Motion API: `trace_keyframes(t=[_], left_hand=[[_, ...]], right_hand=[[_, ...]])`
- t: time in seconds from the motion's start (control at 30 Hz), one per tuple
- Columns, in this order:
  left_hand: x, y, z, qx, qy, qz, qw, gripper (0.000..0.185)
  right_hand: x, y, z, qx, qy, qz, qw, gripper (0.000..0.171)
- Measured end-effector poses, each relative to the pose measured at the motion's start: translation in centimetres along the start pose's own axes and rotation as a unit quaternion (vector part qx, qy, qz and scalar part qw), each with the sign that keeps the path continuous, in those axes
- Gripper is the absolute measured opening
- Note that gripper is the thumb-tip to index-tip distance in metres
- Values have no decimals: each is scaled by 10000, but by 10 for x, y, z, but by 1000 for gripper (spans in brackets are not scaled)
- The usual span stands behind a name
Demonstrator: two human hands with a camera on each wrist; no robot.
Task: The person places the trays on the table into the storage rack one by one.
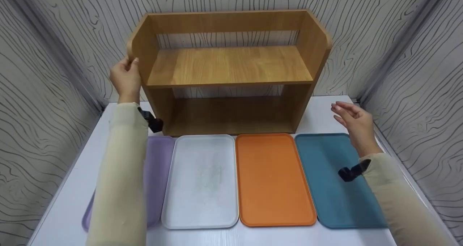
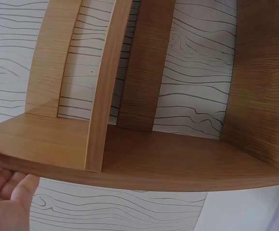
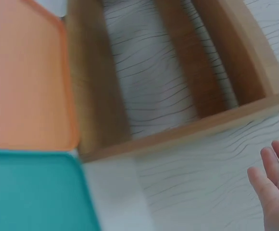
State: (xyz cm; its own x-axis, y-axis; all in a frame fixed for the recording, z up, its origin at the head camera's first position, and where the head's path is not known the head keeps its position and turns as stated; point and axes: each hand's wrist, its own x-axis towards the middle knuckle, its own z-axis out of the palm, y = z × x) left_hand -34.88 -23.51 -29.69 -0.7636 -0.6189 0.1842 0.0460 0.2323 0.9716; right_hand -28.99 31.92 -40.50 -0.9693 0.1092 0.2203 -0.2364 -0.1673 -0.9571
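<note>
A two-tier wooden shelf (image 1: 231,67) stands at the back of the white table. At its left side panel (image 2: 187,180), my left hand (image 1: 126,77) pinches the front edge, with the thumb on the inner face and the fingers (image 2: 19,187) on the outer. My right hand (image 1: 356,121) hovers to the right of the shelf, apart from it, above the far end of the teal tray (image 1: 325,188). Its fingers are loosely bent and hold nothing; in the right wrist view the hand (image 3: 276,187) shows only partly, at the lower right edge.
Side by side in front of the shelf lie a purple tray (image 1: 157,181), a white tray (image 1: 200,206), an orange tray (image 1: 275,188) and the teal one. My left sleeve covers part of the purple tray. Wood-grain patterned walls (image 1: 416,94) enclose the table at the back and both sides.
</note>
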Motion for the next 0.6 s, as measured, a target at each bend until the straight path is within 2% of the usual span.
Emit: trace_keyframes(t=[0.23,0.6], left_hand=[[0,0,-2,-33,-15,-27,10000,30],[0,-1,-2,3,-54,25,10000,31]], right_hand=[[-36,35,-34,-264,-340,-7,9991,31],[-87,65,-85,-735,-161,422,9963,32]])
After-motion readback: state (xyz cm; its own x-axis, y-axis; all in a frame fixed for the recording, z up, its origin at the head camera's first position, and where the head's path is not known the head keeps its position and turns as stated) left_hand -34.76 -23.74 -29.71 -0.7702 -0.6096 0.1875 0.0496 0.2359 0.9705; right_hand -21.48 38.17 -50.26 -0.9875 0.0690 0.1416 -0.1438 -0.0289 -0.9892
